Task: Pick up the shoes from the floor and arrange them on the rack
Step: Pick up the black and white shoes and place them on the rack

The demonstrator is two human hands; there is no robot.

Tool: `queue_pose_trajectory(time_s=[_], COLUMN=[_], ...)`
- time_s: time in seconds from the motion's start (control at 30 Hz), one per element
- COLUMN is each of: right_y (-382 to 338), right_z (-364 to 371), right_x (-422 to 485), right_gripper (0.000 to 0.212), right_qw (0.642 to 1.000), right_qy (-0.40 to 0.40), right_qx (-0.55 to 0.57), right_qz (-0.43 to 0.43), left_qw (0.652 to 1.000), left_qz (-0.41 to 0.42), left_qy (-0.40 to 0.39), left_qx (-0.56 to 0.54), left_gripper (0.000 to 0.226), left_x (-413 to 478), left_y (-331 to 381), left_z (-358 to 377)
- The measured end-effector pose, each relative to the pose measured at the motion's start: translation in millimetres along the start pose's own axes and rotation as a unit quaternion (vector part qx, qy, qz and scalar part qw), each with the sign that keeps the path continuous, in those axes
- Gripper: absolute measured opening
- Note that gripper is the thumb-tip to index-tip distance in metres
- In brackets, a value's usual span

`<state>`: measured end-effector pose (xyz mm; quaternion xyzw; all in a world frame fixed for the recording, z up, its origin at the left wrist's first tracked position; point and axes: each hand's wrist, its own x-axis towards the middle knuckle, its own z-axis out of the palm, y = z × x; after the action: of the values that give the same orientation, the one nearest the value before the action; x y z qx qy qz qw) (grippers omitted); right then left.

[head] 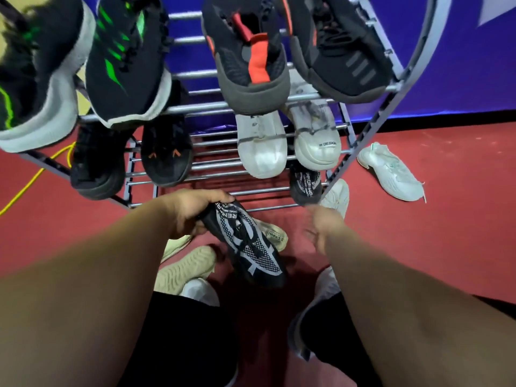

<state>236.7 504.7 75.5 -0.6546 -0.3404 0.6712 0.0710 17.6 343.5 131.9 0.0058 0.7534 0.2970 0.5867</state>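
Step in hand: placing. Your left hand (195,216) has the black patterned shoe (251,247) lifted off the floor (446,219), in front of the rack (195,108) at its lowest tier. The shoe hangs toe-down, toe pointing to about 5 o'clock, heel up at 11 o'clock in your grip.

Left fingers (220,198): curled tight round the heel collar, thumb underneath, holding the shoe's full weight.

Right hand (321,227): at 3 o'clock of the held shoe, apart from it and blurred. It looks relaxed and empty; how wide the fingers spread, cannot tell.

Its likely mate, another black patterned shoe (305,187), sits on the lowest tier at 1 o'clock of the held one, toe toward you. The bars just at 9 o'clock of the mate look free.

Next move, as I judge it: swing the toe up toward you, level the shoe, and set it on those bars beside the mate. It hangs from the heel only, so the right hand may need to steady the toe.

Left on the floor: beige shoes (190,268) under the held shoe at 7 o'clock, a cream shoe (336,196) by the rack foot, and a white shoe (391,171) out at 3 o'clock. Upper tiers look full. Task well along, not finished.
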Motion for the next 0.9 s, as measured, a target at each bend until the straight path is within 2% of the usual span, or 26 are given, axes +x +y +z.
queue_pose_trajectory(time_s=[0.03, 0.1, 0.17, 0.2, 0.27, 0.3, 0.37, 0.47, 0.6, 0.7, 0.77, 0.9], right_y=[5.1, 17.7, 28.3, 33.5, 41.5, 43.7, 49.8, 48.8, 33.8, 18.4, 4.7, -16.4], right_z=[-2.0, -7.5, -12.6, -16.4, -20.0, -20.4, -17.2, -5.6, 20.7, 45.8, 61.4, 75.5], right_x=[-11.3, -26.3, -33.5, -31.1, -30.5, -30.6, -22.8, -12.5, -1.9, 2.2, 5.7, 13.5], right_gripper=[0.023, 0.041, 0.057, 0.061, 0.052, 0.047, 0.046, 0.029, 0.024, 0.021, 0.024, 0.052], right_qw=[0.998, 0.982, 0.954, 0.942, 0.923, 0.922, 0.941, 0.965, 0.971, 0.973, 0.974, 0.975], right_qy=[-0.036, -0.117, -0.224, -0.265, -0.316, -0.32, -0.289, -0.249, -0.239, -0.22, -0.202, -0.154], right_qx=[-0.038, -0.129, -0.16, -0.158, -0.167, -0.17, -0.144, -0.069, 0.007, 0.058, 0.094, 0.155], right_qz=[0.022, 0.073, 0.115, 0.131, 0.142, 0.136, 0.099, 0.052, 0.002, -0.036, -0.054, -0.051], left_qw=[1.0, 1.0, 1.0, 1.0, 0.998, 0.996, 0.992, 0.99, 0.986, 0.988, 0.988, 0.984], left_qz=[0.002, 0.001, 0.0, -0.004, -0.011, -0.01, 0.005, 0.03, 0.024, 0.014, 0.015, 0.024], left_qy=[0.004, 0.008, 0.008, 0.003, -0.013, -0.018, -0.007, 0.036, -0.009, -0.03, -0.035, -0.012], left_qx=[-0.002, -0.008, -0.019, -0.026, -0.057, -0.082, -0.126, -0.131, -0.163, -0.15, -0.149, -0.178], left_gripper=[0.035, 0.029, 0.029, 0.03, 0.032, 0.031, 0.032, 0.035, 0.023, 0.026, 0.03, 0.032], left_x=[0.3, 1.1, 2.1, 2.1, 2.5, 2.2, 5.8, 13.7, 16.2, 22.7, 28.6, 41.0], left_y=[2.5, 6.4, 9.2, 10.3, 11.0, 11.0, 10.4, 8.8, 10.0, 10.2, 11.3, 12.1], left_z=[3.9, 12.5, 20.2, 24.1, 31.8, 35.2, 39.0, 41.0, 46.9, 51.9, 55.5, 64.1])
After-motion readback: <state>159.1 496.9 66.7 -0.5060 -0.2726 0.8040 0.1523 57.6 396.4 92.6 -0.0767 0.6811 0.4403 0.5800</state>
